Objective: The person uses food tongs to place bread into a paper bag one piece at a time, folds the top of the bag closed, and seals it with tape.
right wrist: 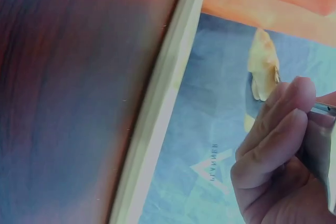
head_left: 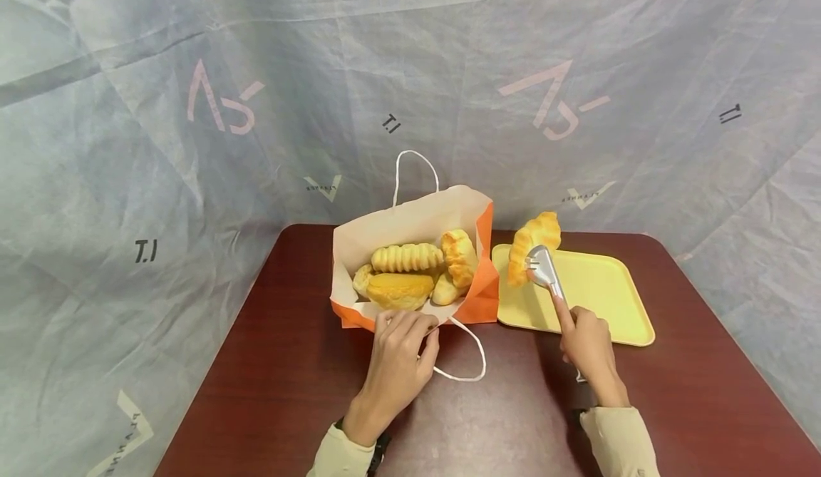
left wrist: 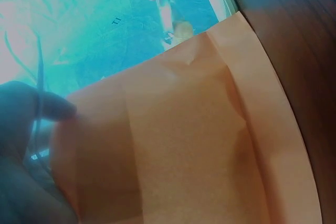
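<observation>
My right hand grips metal tongs, with the fingers curled round the handle in the right wrist view. A wavy golden bread is held in the tongs' head, above the left end of a yellow tray. My left hand pinches the near rim of an orange paper bag, thumb on one side and fingers on the other. Inside the bag lie several breads: a ridged roll, a split bun and a crinkled bread leaning at the right.
White cord handles rise behind the bag and loop onto the dark red table in front. The tray stands right beside the bag. A grey sheet with printed logos hangs behind the table.
</observation>
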`<action>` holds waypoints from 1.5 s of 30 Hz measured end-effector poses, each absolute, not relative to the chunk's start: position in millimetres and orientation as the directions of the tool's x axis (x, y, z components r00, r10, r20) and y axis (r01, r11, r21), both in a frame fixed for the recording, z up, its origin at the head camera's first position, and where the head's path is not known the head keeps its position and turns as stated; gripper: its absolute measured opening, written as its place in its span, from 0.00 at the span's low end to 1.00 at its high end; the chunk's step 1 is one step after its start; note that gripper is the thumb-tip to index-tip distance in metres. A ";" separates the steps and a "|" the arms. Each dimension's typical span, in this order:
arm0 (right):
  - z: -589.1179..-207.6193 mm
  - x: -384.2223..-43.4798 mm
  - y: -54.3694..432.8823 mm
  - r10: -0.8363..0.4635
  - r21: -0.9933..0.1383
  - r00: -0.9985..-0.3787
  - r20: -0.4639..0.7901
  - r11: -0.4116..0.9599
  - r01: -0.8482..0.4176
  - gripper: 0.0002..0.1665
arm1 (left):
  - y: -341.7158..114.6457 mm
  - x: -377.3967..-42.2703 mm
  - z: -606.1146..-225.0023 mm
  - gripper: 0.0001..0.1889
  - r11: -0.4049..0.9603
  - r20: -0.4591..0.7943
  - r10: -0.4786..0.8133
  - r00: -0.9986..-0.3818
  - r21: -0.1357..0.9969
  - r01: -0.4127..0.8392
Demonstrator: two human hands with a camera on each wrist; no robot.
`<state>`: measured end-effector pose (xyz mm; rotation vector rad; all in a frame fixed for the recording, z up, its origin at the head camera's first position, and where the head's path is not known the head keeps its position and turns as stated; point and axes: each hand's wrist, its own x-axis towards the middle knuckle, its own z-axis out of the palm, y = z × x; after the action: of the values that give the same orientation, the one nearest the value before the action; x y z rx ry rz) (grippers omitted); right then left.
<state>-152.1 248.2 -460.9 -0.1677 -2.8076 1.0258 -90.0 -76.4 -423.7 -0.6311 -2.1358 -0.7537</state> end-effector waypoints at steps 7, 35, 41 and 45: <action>-451.6 -145.2 244.2 0.160 -0.648 -0.970 0.185 0.762 0.003 0.39 | -76.7 -90.4 -423.6 0.02 0.698 0.794 0.183 -0.580 0.311 0.645; -419.0 -118.3 233.3 0.128 -0.612 -0.951 0.283 0.787 -0.076 0.35 | -76.4 -90.5 -422.5 0.03 0.700 0.783 0.192 -0.592 0.313 0.641; -407.1 -109.1 228.6 0.131 -0.621 -0.945 0.300 0.779 -0.089 0.33 | -76.5 -90.0 -422.4 0.02 0.698 0.783 0.192 -0.591 0.315 0.643; -401.6 -104.4 226.1 0.135 -0.616 -0.935 0.329 0.781 -0.103 0.32 | -76.4 -89.8 -423.3 0.02 0.698 0.782 0.191 -0.593 0.317 0.642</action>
<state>-104.4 226.1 -401.6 -0.0243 -2.6170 0.9341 -89.8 -76.4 -423.3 -0.6336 -2.1502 -0.7655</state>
